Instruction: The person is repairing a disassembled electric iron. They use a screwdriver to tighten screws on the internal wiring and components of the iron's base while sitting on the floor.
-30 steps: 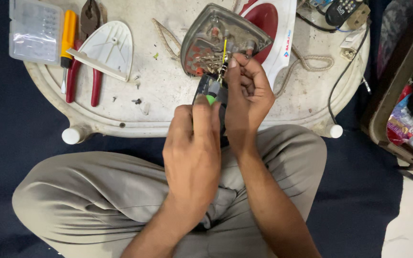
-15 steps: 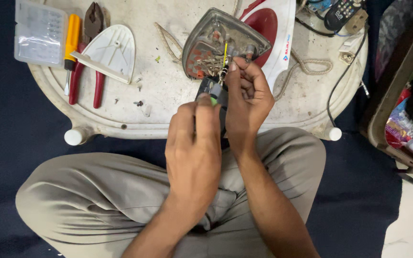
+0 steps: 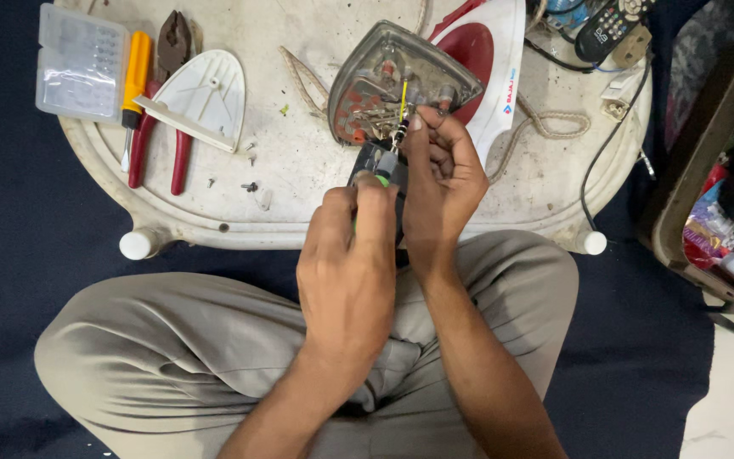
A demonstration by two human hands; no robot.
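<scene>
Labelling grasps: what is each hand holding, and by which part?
Left hand grips a green-tipped tool by its handle. Right hand pinches the wire ends at the opened clothes iron between thumb and fingertips.

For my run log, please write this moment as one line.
left hand: holds green-tipped tool | right hand: pinches yellow wire | opened iron on white table

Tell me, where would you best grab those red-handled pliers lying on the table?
Grip the red-handled pliers by the two red handles, coming from above at the near table edge. The handles point toward the person and lie splayed and free, while the jaws sit wedged between the yellow screwdriver and white cover.
</scene>
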